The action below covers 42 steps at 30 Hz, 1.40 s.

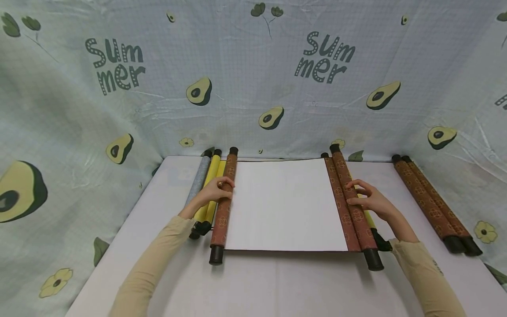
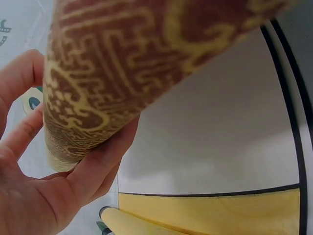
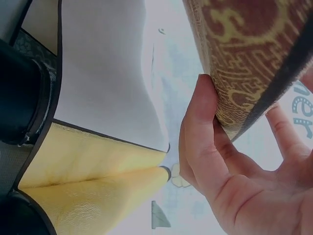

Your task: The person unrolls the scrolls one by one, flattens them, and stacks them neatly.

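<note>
A partly unrolled hanging scroll (image 1: 285, 207) with a blank white sheet lies across the middle of the table in the head view. My left hand (image 1: 211, 191) grips its left roll (image 1: 222, 215), brown-red with gold patterns and black end knobs. Around the right roll (image 1: 361, 222) my right hand (image 1: 372, 201) curls its thumb and fingers. Both wrist views show the held rolls raised above another scroll with a white sheet and yellow border (image 2: 210, 208). A yellow roll (image 3: 98, 200) shows below my right hand. Most of that lower scroll is hidden in the head view.
Left of the held scroll lie yellow rolls (image 1: 211, 171) and a grey roll (image 1: 200, 174). Two brown-red rolls (image 1: 428, 202) rest side by side at the table's right. A pale cloth (image 1: 237, 57) printed with avocados hangs behind the table (image 1: 253, 286).
</note>
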### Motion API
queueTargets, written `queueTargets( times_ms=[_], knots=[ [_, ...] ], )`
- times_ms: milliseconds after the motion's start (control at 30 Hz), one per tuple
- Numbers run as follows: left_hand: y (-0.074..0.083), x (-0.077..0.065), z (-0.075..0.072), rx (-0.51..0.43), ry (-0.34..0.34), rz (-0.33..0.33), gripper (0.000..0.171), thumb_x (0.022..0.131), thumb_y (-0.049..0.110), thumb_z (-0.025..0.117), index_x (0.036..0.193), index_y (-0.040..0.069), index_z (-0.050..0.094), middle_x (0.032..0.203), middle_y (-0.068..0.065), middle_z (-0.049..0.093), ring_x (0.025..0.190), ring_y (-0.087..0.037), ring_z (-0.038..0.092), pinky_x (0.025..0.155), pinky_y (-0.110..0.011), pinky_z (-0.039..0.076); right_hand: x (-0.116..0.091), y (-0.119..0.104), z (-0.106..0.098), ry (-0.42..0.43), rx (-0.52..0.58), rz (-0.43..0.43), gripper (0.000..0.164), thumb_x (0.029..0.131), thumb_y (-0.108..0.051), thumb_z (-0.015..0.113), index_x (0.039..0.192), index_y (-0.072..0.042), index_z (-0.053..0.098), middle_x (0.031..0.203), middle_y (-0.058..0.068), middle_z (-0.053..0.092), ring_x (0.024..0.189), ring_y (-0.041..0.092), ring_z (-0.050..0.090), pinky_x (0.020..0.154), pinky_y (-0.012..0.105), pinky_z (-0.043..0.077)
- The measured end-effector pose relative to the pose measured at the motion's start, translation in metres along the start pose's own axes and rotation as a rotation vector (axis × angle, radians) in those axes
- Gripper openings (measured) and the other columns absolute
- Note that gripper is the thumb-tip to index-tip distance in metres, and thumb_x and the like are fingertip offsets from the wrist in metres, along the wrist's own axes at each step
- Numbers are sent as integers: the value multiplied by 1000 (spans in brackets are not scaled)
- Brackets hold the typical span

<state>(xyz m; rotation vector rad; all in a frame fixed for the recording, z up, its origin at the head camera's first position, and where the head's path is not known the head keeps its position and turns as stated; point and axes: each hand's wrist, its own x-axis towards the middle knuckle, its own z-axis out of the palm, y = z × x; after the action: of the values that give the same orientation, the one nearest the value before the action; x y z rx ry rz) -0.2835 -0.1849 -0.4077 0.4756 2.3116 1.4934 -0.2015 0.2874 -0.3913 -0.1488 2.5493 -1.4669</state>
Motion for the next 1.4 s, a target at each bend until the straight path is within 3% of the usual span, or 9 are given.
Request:
queueTargets(
  times_ms=[267,433,567,767,1033,1200,1400],
  knots=[
    [2,1,3,69,32,34,35,73,8,72,100,-3,53,80,-7,48,61,-13,41,52,-25,38,0,3,0,6,-3,10,48,82,-20,63,120,-7,39,140,23,20,124,45,22,73,43,46],
    [2,0,3,65,21,56,34,72,2,71,98,-5,51,83,-11,48,56,-12,38,49,-24,36,-1,3,0,13,-5,13,48,81,-20,64,120,-6,39,138,24,24,120,42,28,70,39,46],
    [1,1,0,54,15,59,34,73,1,69,100,-5,50,87,-15,48,57,-11,39,47,-24,36,-2,3,-1,10,-21,8,50,81,-21,65,120,-6,39,139,25,22,123,45,24,72,42,46],
    [-1,1,-4,40,10,28,32,75,-1,66,103,-3,50,95,-20,50,63,-13,48,49,-24,42,-4,5,-2,21,-22,5,49,80,-21,65,119,-5,39,137,23,25,120,42,28,72,40,45],
    [1,0,-5,52,8,17,29,78,1,61,104,-5,52,102,-22,50,66,-13,50,51,-25,46,-6,7,-5,21,-39,5,50,81,-22,65,120,-6,39,139,25,22,124,45,22,74,45,46],
    [2,0,-5,62,23,5,25,79,2,60,102,-5,53,105,-20,49,62,-12,49,51,-25,44,-8,7,-7,34,-29,-3,48,82,-21,63,120,-6,39,138,26,23,120,44,29,73,43,45],
    [2,-1,-4,71,48,0,26,76,7,67,96,-1,54,89,-10,49,59,-13,43,50,-26,41,-8,8,-8,33,-28,-11,47,82,-21,63,120,-7,39,137,28,23,115,43,34,72,41,45]
  ],
)
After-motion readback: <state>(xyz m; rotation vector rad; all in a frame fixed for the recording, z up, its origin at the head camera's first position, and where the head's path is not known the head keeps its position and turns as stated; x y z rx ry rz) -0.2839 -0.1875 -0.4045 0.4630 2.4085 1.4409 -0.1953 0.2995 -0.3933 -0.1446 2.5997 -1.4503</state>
